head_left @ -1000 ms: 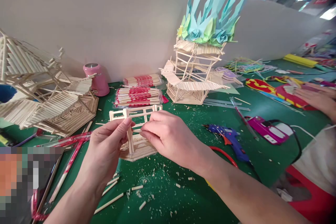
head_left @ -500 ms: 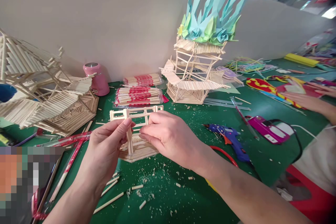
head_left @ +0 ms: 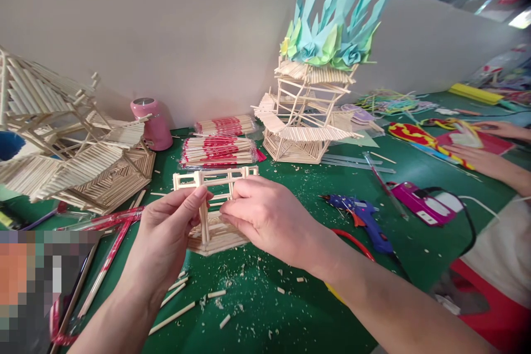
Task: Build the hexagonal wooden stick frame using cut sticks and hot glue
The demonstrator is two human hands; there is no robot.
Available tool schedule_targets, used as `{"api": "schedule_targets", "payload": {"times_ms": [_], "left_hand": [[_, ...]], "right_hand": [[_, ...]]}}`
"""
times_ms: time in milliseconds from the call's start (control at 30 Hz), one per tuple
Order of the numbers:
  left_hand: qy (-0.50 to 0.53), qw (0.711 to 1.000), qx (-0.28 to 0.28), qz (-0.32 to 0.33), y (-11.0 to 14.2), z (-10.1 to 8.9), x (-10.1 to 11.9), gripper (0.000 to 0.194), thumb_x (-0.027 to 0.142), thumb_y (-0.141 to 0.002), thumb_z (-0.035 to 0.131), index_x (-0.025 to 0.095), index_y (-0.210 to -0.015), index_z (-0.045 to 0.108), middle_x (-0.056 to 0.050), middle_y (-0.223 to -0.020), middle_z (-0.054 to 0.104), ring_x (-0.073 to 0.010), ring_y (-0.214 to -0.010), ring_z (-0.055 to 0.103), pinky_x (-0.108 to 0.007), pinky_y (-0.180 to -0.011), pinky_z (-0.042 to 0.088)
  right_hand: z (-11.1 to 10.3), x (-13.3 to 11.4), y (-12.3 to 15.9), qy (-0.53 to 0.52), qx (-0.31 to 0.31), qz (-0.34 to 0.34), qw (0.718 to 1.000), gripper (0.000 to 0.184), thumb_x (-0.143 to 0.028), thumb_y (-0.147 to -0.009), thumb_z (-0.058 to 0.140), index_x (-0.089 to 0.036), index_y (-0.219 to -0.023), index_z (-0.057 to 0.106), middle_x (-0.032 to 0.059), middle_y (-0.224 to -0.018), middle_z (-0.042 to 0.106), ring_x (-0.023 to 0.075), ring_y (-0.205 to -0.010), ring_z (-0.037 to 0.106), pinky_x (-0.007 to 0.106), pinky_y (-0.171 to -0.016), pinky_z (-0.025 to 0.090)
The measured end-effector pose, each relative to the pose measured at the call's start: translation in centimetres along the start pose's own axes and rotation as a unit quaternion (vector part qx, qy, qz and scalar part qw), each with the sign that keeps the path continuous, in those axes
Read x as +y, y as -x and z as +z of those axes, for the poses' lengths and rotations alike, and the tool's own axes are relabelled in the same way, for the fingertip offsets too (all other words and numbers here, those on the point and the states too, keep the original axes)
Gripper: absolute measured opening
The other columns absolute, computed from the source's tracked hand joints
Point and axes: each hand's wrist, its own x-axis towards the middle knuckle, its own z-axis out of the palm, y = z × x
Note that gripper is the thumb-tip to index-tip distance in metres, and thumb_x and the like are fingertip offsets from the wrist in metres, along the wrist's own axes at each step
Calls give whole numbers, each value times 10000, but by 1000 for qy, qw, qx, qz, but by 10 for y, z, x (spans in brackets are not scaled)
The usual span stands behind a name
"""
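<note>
A small frame of pale wooden sticks (head_left: 224,242), with upright posts, rails and a flat stick base, stands on the green table in front of me. My left hand (head_left: 166,229) is closed around its left side, thumb and forefinger pinching near the top of a front post. On the right side of the same frame, my right hand (head_left: 271,210) is closed in a pinch at a rail or post. Its fingers hide exactly which stick they grip. Loose cut sticks (head_left: 172,315) and pale shavings lie on the table below the frame.
Behind stand bundled sticks in red wrappers (head_left: 219,150), a pink canister (head_left: 152,124) and a stick tower topped with blue paper (head_left: 311,135). A larger stick building (head_left: 103,177) is at left. Rightward lie a blue glue gun (head_left: 365,221), a purple device (head_left: 423,204) and another person's hands (head_left: 468,157).
My hands and the small frame stay nearly still. At the far right, the other person's hands have shifted slightly over the red piece.
</note>
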Motion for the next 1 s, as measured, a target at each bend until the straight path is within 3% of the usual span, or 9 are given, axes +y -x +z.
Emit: {"api": "schedule_targets", "payload": {"times_ms": [333, 600, 833, 1000], "left_hand": [[9, 1000, -13, -10, 0, 2, 0, 267, 404, -576, 780, 161, -618, 678, 50, -485, 491, -56, -459, 384, -194, -446, 279], [21, 999, -8, -23, 1, 2, 4, 303, 414, -515, 809, 163, -641, 695, 47, -492, 501, -67, -480, 413, -194, -472, 348], [4, 999, 22, -26, -2, 0, 5, 335, 427, -473, 816, 150, -605, 681, 39, -505, 534, -69, -490, 448, -184, -467, 368], [11, 999, 25, -29, -2, -2, 9, 341, 403, -443, 828, 141, -612, 692, 26, -513, 589, -71, -485, 484, -180, -458, 393]], "right_hand": [[2, -1, 1, -11, 5, 7, 1000, 204, -202, -870, 537, -137, -750, 688, 22, -692, 510, 137, -699, 458, 260, -635, 384], [-2, 8, 24, -138, 98, 42, 985, 214, -161, -816, 598, -110, -1011, 669, 26, -743, 538, 130, -717, 509, 250, -643, 439], [6, 21, 39, -227, 183, 165, 942, 88, -163, -815, 563, -122, -849, 633, -33, -653, 432, 69, -554, 424, 203, -499, 369], [13, 24, 32, -280, 172, 198, 924, 160, -267, -864, 532, -144, -863, 634, -11, -687, 508, 79, -602, 466, 212, -538, 378]]}}
